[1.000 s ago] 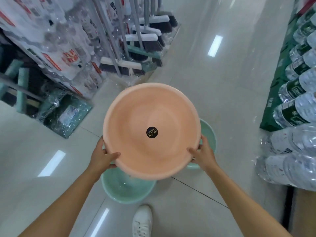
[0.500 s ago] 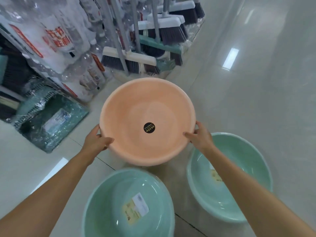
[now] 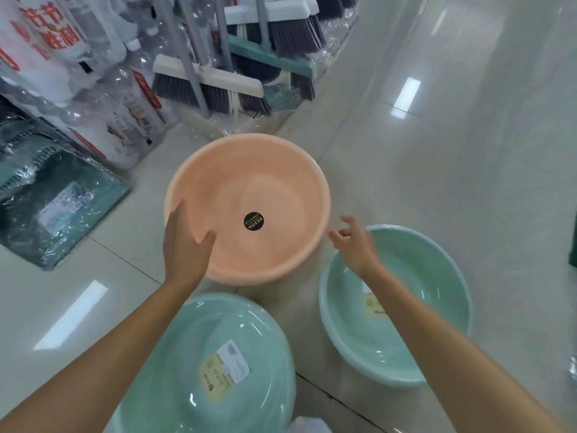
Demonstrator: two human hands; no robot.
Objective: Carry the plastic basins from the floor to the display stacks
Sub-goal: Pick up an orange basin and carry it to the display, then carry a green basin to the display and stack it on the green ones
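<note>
A peach plastic basin (image 3: 268, 182) with a round black sticker in its bottom sits low over the tiled floor, in the middle of the view. My left hand (image 3: 185, 245) lies flat over its near left rim, thumb pointing into the bowl, gripping nothing. Just off the basin's right rim is my right hand (image 3: 356, 245), with its fingers apart and holding nothing. Two mint green basins stand on the floor: one (image 3: 175, 370) close in front of me under my left arm, the other (image 3: 418, 285) to the right under my right arm.
Brooms (image 3: 218, 79) wrapped in plastic lean at the back, just beyond the peach basin. Shrink-wrapped bottle packs (image 3: 103, 98) and a wrapped green package (image 3: 56, 207) line the left side. Glossy tiled floor (image 3: 437, 151) stretches to the right.
The peach basin has gone down and forward, away from me. Both hands have let go of its rim: the left now rests flat over it, the right has come off to the side.
</note>
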